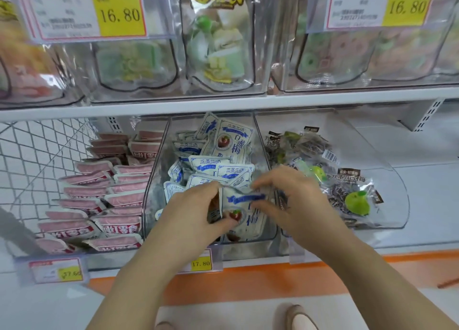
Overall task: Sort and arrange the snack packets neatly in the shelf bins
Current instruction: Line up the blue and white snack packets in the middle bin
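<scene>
Our left hand (196, 212) and right hand (295, 200) both pinch a white-and-blue packet (244, 205) by its side edges, at the front of the middle bin (155, 175). We judge it light, crinkly, slippery: hold sealed edges, not centre.

Bright, even store light, soft shadows only. Glare hazes the clear upper bins (139, 63). My right hand (290, 195) is slightly blurred. The shelf edge (223, 103) bows; corners smear.

Left hand (196, 210), right hand (295, 198) pinching (both curled).
</scene>
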Available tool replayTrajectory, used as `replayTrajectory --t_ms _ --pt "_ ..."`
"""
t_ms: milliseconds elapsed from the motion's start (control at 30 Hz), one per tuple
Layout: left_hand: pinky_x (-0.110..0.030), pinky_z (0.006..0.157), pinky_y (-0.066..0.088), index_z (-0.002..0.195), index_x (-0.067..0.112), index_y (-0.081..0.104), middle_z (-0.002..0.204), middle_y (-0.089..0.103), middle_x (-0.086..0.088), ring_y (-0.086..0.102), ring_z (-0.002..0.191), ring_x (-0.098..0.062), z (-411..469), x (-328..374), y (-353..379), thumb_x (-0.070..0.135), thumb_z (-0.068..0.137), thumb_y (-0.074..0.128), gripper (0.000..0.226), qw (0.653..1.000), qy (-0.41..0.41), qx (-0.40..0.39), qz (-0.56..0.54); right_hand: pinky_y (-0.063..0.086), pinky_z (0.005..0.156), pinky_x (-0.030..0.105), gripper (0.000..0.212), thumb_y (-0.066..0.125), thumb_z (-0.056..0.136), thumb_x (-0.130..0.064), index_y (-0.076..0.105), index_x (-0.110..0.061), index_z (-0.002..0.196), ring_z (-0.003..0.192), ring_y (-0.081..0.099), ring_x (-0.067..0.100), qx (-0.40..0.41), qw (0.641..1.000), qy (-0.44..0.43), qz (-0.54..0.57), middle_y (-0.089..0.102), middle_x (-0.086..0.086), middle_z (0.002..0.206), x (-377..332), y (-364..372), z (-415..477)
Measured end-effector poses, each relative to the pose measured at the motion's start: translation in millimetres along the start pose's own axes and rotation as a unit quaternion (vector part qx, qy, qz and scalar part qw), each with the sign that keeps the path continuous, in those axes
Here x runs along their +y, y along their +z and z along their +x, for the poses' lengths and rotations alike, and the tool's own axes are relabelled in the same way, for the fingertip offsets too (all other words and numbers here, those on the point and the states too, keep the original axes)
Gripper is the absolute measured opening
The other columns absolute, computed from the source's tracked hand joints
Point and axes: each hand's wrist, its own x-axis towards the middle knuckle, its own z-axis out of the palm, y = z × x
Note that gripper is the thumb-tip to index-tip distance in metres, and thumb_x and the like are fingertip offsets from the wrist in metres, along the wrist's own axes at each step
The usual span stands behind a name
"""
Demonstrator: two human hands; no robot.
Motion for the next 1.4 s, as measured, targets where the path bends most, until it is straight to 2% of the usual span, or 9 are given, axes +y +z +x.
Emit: replayTrajectory --t_ms 100,233,333,533,700,800,933,1133,1400 --pt "-0.025 0.085 0.041 0.092 0.037 0.060 0.096 0.052 0.017 0.050 0.097 -0.006 -2 -7 -1 0.046 0.073 0.072 0.024 0.999 0.003 -0.035 0.003 0.022 0.109 0.046 0.016 0.082 0.066 -0.017 0.071 -0.026 0.073 0.076 0.057 0.005 -0.080 0.990 -0.047 -0.102 0.062 -0.020 0.070 2 5 -2" --pt "-0.018 0.091 0.040 0.108 0.038 0.059 0.106 0.054 0.023 0.051 0.100 0.009 -3 -10 -9 0.039 0.086 0.059 0.022 0.992 -0.043 0.027 -0.112 0.013 0.107 0.055 0.019 0.084 0.060 -0.018 0.070 -0.031 0.065 0.088 0.052 0.005 -0.115 0.978 -0.059 -0.166 0.064 -0.016 0.061 -2 8 -9" --pt "-0.021 0.087 0.042 0.122 0.027 0.058 0.112 0.060 0.012 0.055 0.100 -0.004 5 -9 -1 0.033 0.095 0.048 0.030 0.996 -0.067 0.027 -0.052 0.019 0.107 0.061 0.023 0.084 0.055 -0.016 0.068 -0.032 0.060 0.085 0.060 0.010 -0.116 0.973 -0.072 -0.187 0.060 -0.015 0.056 -2 15 -12" --pt "-0.029 0.091 0.045 0.128 0.029 0.052 0.125 0.057 0.003 0.056 0.106 -0.013 23 -1 9 0.025 0.092 0.057 0.036 0.996 -0.073 -0.017 0.039 0.026 0.101 0.063 0.028 0.087 0.053 -0.024 0.072 -0.033 0.075 0.084 0.065 0.015 -0.101 0.972 -0.068 -0.202 0.065 -0.014 0.063 -3 23 -15" --pt "-0.031 0.086 0.048 0.133 0.035 0.043 0.128 0.055 -0.001 0.056 0.108 -0.020 28 0 5 0.001 0.090 0.051 0.055 0.988 -0.095 -0.107 0.057 0.003 0.114 0.048 0.017 0.072 0.068 -0.014 0.070 -0.031 0.072 0.063 0.063 0.014 -0.075 0.970 -0.073 -0.222 0.064 -0.009 0.058 -4 23 -12" --pt "-0.034 0.075 0.050 0.118 0.034 0.048 0.110 0.059 0.002 0.057 0.089 -0.019 31 -2 -1 0.000 0.087 0.053 0.045 0.987 -0.109 -0.106 0.059 0.009 0.113 0.046 0.024 0.065 0.066 -0.009 0.072 -0.030 0.073 0.061 0.064 0.015 -0.029 0.973 -0.068 -0.219 0.064 -0.010 0.059 -6 6 -9" --pt "-0.027 0.074 0.047 0.080 0.033 0.051 0.091 0.060 0.008 0.058 0.084 -0.013 31 -2 -11 0.015 0.082 0.069 0.025 0.989 -0.109 -0.062 0.083 0.012 0.109 0.049 0.036 0.082 0.046 -0.004 0.071 -0.032 0.065 0.059 0.061 0.015 -0.062 0.957 -0.064 -0.277 0.058 -0.011 0.052 -9 12 -14" --pt "-0.028 0.065 0.043 0.072 0.024 0.055 0.070 0.054 0.001 0.053 0.074 -0.021 29 4 2 0.024 0.092 0.054 0.020 0.973 -0.084 -0.111 0.184 0.033 0.103 0.058 0.035 0.081 0.034 -0.003 0.063 -0.029 0.047 0.054 0.054 0.017 -0.076 0.945 -0.093 -0.304 0.048 -0.011 0.040 -7 28 -16" --pt "-0.024 0.062 0.033 0.098 0.019 0.067 0.071 0.052 0.004 0.049 0.071 -0.014 36 11 2 0.022 0.096 0.049 0.019 0.996 -0.039 -0.016 0.081 0.026 0.105 0.059 0.035 0.068 0.038 -0.001 0.069 -0.032 0.054 0.056 0.056 0.019 -0.054 0.944 -0.082 -0.315 0.051 -0.010 0.046 -11 33 -20"
